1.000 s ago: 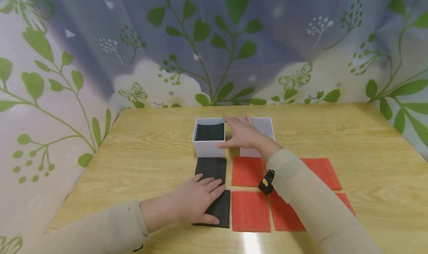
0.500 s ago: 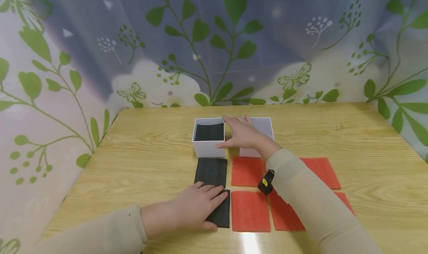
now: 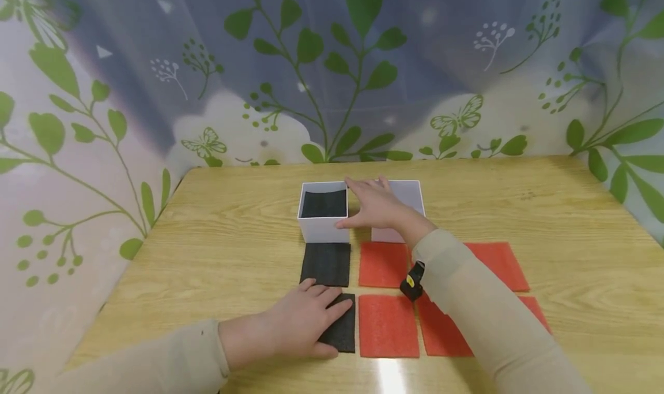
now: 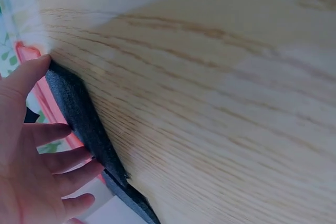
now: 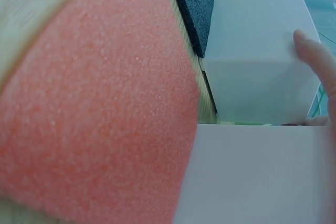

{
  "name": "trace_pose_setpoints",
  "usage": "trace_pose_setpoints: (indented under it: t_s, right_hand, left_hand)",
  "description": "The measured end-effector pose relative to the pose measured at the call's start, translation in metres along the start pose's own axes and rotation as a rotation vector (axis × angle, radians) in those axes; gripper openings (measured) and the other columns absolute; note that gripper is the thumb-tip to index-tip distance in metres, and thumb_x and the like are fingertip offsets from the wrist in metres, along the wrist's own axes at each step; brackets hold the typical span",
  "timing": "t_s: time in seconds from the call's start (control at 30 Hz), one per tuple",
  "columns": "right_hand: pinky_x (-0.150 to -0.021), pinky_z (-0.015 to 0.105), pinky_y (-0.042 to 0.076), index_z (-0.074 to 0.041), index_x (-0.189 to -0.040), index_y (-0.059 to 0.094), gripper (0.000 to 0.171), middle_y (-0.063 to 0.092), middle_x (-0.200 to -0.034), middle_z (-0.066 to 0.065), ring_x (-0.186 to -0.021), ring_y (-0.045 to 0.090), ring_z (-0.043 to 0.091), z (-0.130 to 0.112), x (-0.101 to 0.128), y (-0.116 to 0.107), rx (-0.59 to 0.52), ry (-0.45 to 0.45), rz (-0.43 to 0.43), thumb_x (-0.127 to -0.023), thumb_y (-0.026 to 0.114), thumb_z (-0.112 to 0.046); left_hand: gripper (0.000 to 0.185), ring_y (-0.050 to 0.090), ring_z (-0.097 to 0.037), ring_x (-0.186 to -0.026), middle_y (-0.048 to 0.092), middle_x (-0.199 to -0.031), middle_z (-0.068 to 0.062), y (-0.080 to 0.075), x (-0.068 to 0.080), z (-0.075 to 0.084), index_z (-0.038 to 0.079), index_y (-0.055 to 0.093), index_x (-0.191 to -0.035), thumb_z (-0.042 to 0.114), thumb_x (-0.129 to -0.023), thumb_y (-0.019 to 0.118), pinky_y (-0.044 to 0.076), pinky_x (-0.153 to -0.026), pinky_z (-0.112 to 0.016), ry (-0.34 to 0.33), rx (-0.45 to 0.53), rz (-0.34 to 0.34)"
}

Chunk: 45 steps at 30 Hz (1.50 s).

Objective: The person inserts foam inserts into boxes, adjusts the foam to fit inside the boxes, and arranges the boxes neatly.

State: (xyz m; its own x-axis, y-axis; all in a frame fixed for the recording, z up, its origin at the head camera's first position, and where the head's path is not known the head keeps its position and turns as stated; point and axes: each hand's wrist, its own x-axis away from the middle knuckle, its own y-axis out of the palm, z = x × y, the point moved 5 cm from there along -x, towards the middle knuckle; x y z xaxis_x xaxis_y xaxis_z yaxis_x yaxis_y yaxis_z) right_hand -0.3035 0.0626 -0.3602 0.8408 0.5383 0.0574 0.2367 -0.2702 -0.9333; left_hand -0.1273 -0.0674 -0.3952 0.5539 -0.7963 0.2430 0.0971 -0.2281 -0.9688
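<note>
My left hand point(image 3: 295, 325) lies over the near black foam square point(image 3: 344, 328), fingers spread. In the left wrist view, the thumb reaches one corner of that square and the other fingertips lie along its side. Just beyond it is a second black foam square point(image 3: 325, 264), in front of the left white box point(image 3: 324, 231). That open-topped box has a black foam piece point(image 3: 325, 204) inside. My right hand point(image 3: 381, 207) holds the box by its right side, thumb on the front face and index finger at the back rim.
A second white box point(image 3: 411, 195) stands to the right, partly behind my right hand and wrist. Several red foam squares point(image 3: 389, 326) lie in two rows right of the black ones, some under my right forearm. A patterned curtain point(image 3: 280, 65) hangs behind the wooden table point(image 3: 233, 204).
My left hand has drawn back slightly toward me, off the far black square, which shows more fully now. My right hand has stayed at the left box.
</note>
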Motion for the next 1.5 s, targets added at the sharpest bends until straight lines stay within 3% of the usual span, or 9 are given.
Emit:
trace_pose_setpoints:
  t_s: [0.33,0.7,0.97,1.5]
  right_hand:
    - [-0.109,0.052,-0.005,-0.010,-0.150,0.016,0.106,0.030,-0.149,0.008,-0.137,0.022,0.030,-0.0015,0.0015,-0.0009,0.005,0.009,-0.012,-0.074,0.063,-0.066]
    - [-0.109,0.051,-0.005,-0.011,-0.150,0.015,0.107,0.028,-0.150,0.007,-0.137,0.022,0.029,-0.0020,0.0010,0.0002,-0.003,0.006,-0.013,-0.073,0.063,-0.067]
    - [-0.109,0.051,-0.005,-0.011,-0.150,0.016,0.106,0.029,-0.150,0.007,-0.137,0.022,0.030,-0.0016,0.0001,-0.0004,-0.003,0.000,-0.012,-0.073,0.063,-0.067]
    - [-0.109,0.052,-0.005,-0.009,-0.150,0.016,0.106,0.029,-0.149,0.010,-0.136,0.022,0.031,-0.0023,0.0024,-0.0027,-0.001,0.001,-0.009,-0.074,0.065,-0.065]
  left_hand:
    - [0.071,0.048,-0.022,-0.116,0.048,-0.131,-0.004,0.0000,0.0009,-0.0008,0.020,0.044,-0.139,0.061,-0.082,0.055,0.036,-0.099,-0.045,-0.005,0.046,-0.021]
    - [0.073,0.051,-0.022,-0.112,0.051,-0.126,-0.006,-0.0018,0.0029,0.0033,0.018,0.044,-0.139,0.060,-0.080,0.057,0.038,-0.098,-0.047,0.026,-0.013,0.016]
    - [0.075,0.048,-0.024,-0.116,0.048,-0.130,-0.007,-0.0045,0.0040,0.0016,0.019,0.041,-0.141,0.058,-0.080,0.058,0.034,-0.100,-0.050,0.034,-0.048,0.051]
    - [0.074,0.038,-0.026,-0.127,0.040,-0.143,-0.010,-0.0035,0.0017,-0.0049,0.017,0.042,-0.141,0.060,-0.082,0.056,0.026,-0.107,-0.048,-0.013,-0.043,0.029]
